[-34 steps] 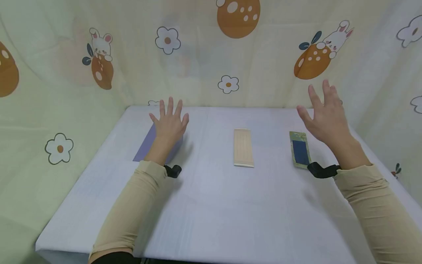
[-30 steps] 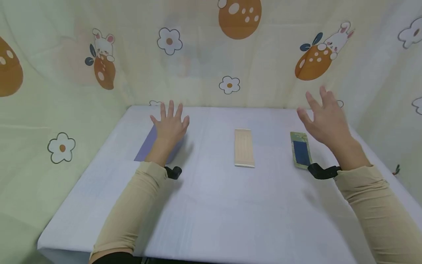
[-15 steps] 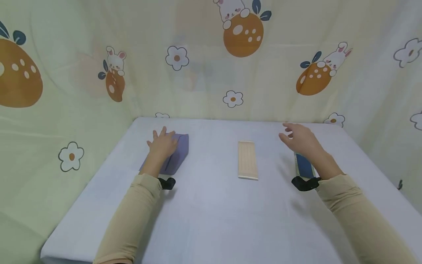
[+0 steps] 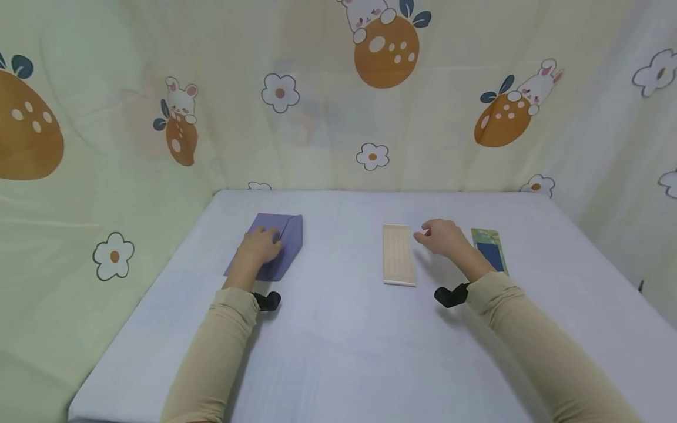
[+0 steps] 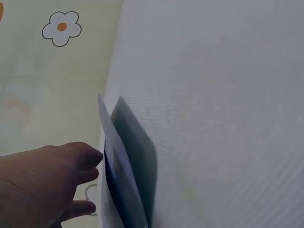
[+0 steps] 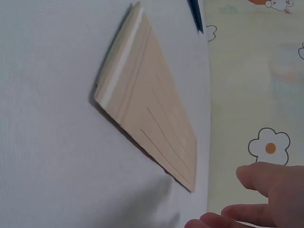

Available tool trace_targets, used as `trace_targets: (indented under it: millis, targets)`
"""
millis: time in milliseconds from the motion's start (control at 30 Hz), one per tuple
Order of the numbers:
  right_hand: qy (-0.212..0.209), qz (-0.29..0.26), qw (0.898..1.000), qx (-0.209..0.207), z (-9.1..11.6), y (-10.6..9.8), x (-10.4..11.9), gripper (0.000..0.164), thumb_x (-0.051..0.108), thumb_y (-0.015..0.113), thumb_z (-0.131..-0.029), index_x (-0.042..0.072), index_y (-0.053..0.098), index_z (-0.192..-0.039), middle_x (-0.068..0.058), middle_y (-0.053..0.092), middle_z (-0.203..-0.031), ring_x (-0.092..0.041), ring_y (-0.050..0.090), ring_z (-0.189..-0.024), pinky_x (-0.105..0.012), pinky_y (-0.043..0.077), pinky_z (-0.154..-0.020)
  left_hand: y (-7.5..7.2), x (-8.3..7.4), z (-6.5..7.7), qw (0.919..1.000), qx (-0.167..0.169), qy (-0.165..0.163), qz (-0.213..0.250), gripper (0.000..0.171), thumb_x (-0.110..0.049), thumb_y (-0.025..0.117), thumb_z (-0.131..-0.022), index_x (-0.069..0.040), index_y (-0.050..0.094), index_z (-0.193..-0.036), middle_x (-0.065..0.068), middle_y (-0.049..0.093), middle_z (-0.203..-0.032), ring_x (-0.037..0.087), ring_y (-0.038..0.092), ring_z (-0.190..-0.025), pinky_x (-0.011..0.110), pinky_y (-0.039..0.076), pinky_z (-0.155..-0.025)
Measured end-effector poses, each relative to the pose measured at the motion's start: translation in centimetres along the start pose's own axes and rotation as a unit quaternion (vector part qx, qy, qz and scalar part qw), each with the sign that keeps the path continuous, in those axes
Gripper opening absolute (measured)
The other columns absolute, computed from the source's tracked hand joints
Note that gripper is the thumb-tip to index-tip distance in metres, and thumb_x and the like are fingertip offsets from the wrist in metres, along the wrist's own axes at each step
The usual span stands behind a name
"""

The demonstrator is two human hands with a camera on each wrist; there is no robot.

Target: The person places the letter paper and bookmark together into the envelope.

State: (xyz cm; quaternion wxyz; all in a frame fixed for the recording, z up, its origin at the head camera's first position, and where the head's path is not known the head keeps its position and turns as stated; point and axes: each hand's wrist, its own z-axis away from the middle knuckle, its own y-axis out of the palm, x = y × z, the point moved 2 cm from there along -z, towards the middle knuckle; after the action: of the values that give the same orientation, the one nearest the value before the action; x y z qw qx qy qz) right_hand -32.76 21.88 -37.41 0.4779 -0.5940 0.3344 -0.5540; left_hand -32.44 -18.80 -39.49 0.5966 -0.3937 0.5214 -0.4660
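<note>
A purple envelope (image 4: 291, 238) lies at the left of the table, its flap standing up slightly in the left wrist view. Over its left part is my left hand (image 4: 259, 245), fingers loosely bent; in the left wrist view the fingertips come close to the raised flap (image 5: 124, 180). A beige pad of lined paper (image 4: 398, 255) with a pale band at its near end lies mid-table. Just right of it hovers my right hand (image 4: 444, 237), thumb and fingers apart with nothing between them. In the right wrist view the fingers (image 6: 256, 178) are beside the pad's far end.
A green patterned packet with a dark blue panel (image 4: 491, 254) lies at the right, partly behind the right forearm. The table (image 4: 338, 352) has a white cloth. A cream curtain (image 4: 317, 141) with rabbit and flower prints encloses the back and sides.
Both hands have come down from above the table. The left hand has lowered onto the envelope's area; the right has swung left from over the green packet to beside the paper pad.
</note>
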Motion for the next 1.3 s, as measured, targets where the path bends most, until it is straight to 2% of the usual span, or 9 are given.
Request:
trace_targets:
  millis: [100,233,333,567,700,833,900,1033,1300]
  targets:
    - [0.023,0.005,1.0,0.019,-0.5,0.8,0.2,0.06,0.037,0.047,-0.096,-0.011,0.046,-0.132,-0.028,0.06,-0.121,-0.034,0.065,-0.098,-0.048,0.05,-0.087,0.3,0.0,-0.2,0.9999,-0.006,-0.004,-0.011,0.054,-0.038,0.039,-0.098,-0.017,0.034,-0.148,0.02,0.023,-0.155,0.05,0.023,-0.139,0.071,0.031,-0.098]
    - [0.047,0.026,0.998,0.031,-1.2,1.6,0.5,0.066,0.043,0.045,-0.097,-0.01,0.043,-0.135,-0.029,0.052,-0.132,-0.044,0.052,-0.119,-0.053,0.043,-0.098,0.6,-0.2,-0.4,0.9998,-0.008,-0.011,-0.017,0.054,-0.04,0.039,-0.098,-0.019,0.034,-0.148,0.017,0.025,-0.155,0.047,0.023,-0.14,0.072,0.031,-0.097]
    - [0.056,0.041,0.997,0.029,-1.5,2.0,0.7,0.067,0.046,0.044,-0.096,-0.009,0.043,-0.135,-0.03,0.049,-0.135,-0.044,0.052,-0.118,-0.053,0.044,-0.097,0.7,-0.2,-0.4,0.9997,-0.006,-0.017,-0.014,0.054,-0.04,0.04,-0.098,-0.019,0.034,-0.148,0.017,0.026,-0.155,0.047,0.023,-0.14,0.072,0.03,-0.098]
    - [0.059,0.028,0.998,0.019,-1.8,2.4,1.3,0.067,0.048,0.049,-0.094,-0.011,0.051,-0.126,-0.03,0.056,-0.125,-0.034,0.059,-0.094,-0.044,0.052,-0.078,0.9,-0.3,-0.1,0.9996,-0.01,-0.023,-0.01,0.054,-0.039,0.041,-0.097,-0.019,0.036,-0.147,0.017,0.03,-0.153,0.047,0.028,-0.138,0.071,0.033,-0.097]
    - [0.066,0.018,0.998,0.014,-1.8,2.7,1.2,0.065,0.049,0.051,-0.092,-0.01,0.056,-0.118,-0.028,0.061,-0.116,-0.029,0.057,-0.082,-0.035,0.048,-0.062,0.9,-0.3,-0.1,0.9996,-0.012,-0.027,-0.003,0.055,-0.037,0.043,-0.097,-0.017,0.035,-0.147,0.02,0.029,-0.152,0.047,0.028,-0.138,0.073,0.028,-0.098]
    - [0.086,0.006,0.996,0.019,-2.0,3.3,1.0,0.065,0.052,0.052,-0.092,-0.009,0.058,-0.113,-0.024,0.063,-0.106,-0.026,0.055,-0.075,-0.029,0.044,-0.056,1.1,0.1,-0.2,0.9994,-0.016,-0.031,0.001,0.056,-0.038,0.045,-0.096,-0.016,0.036,-0.146,0.022,0.029,-0.151,0.046,0.028,-0.138,0.074,0.023,-0.1]
    - [0.096,-0.004,0.995,0.021,-2.1,3.7,0.8,0.064,0.052,0.052,-0.092,-0.009,0.059,-0.113,-0.023,0.063,-0.104,-0.025,0.055,-0.075,-0.029,0.043,-0.055,1.3,0.4,-0.3,0.9993,-0.02,-0.032,0.001,0.057,-0.038,0.046,-0.095,-0.015,0.036,-0.146,0.023,0.029,-0.151,0.047,0.029,-0.137,0.074,0.022,-0.101]
    - [0.117,-0.022,0.993,0.021,-2.1,4.3,0.7,0.069,0.054,0.051,-0.091,-0.007,0.055,-0.123,-0.025,0.06,-0.115,-0.027,0.055,-0.081,-0.032,0.045,-0.058,1.5,0.8,-0.4,0.999,-0.024,-0.036,0.007,0.057,-0.039,0.047,-0.095,-0.016,0.036,-0.146,0.024,0.029,-0.15,0.048,0.026,-0.137,0.074,0.021,-0.101]
    - [0.136,-0.048,0.99,-0.005,-1.6,4.9,1.0,0.077,0.058,0.047,-0.09,0.0,0.041,-0.141,-0.028,0.045,-0.138,-0.04,0.056,-0.109,-0.049,0.049,-0.08,0.6,1.4,-0.6,0.9989,-0.027,-0.032,0.019,0.065,-0.042,0.049,-0.093,-0.019,0.027,-0.15,0.026,0.021,-0.152,0.047,0.015,-0.141,0.077,0.014,-0.101]
